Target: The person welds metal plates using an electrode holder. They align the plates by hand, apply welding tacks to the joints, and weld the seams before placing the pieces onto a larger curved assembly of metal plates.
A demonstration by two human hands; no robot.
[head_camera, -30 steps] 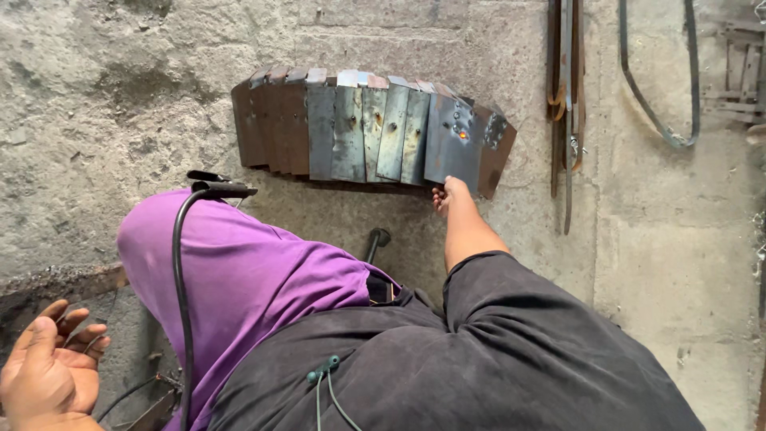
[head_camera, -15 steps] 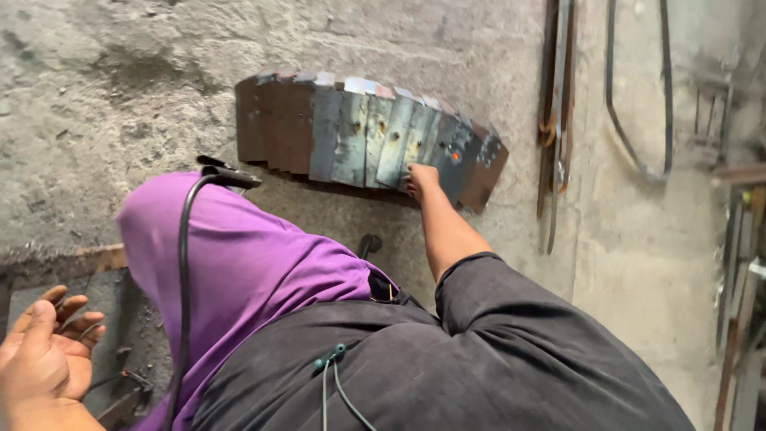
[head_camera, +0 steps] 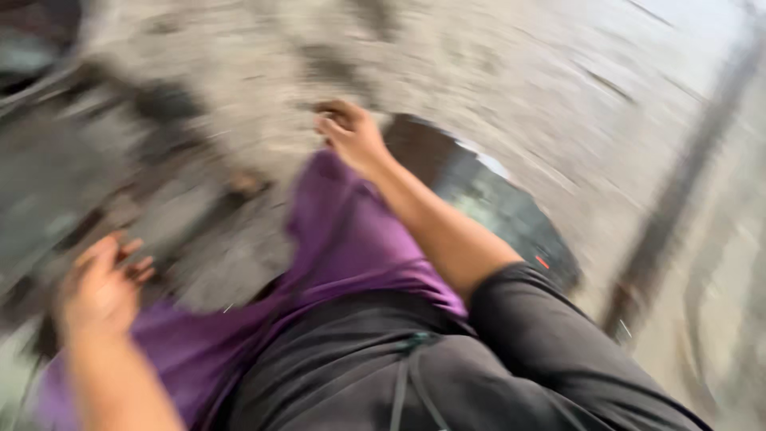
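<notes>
The whole view is smeared by motion, so edges are soft and fine detail is lost; the right hand [head_camera: 351,134] is stretched forward on a bare forearm, its fingers curled loosely inward, and whether it grips anything cannot be told from the blur; just beyond and to the right of that hand lies a dark curved mass, the plates [head_camera: 487,199], looking like flat metal with a dull blue-grey sheen and a pale glint along the upper edge, running away under the forearm; hand and plates look close, but touching or apart cannot be told; the left hand [head_camera: 100,283] is low and near, palm half open, fingers spread and slightly bent, with nothing seen in it; between the two hands drapes a purple cloth [head_camera: 343,239], soft and folded, matte; below it a black garment [head_camera: 447,367] with a thin greenish cord [head_camera: 411,351] at its middle; behind everything the floor [head_camera: 519,88] is rough grey concrete, mottled with darker patches; a dark straight bar [head_camera: 678,199] slants down the far right side
</notes>
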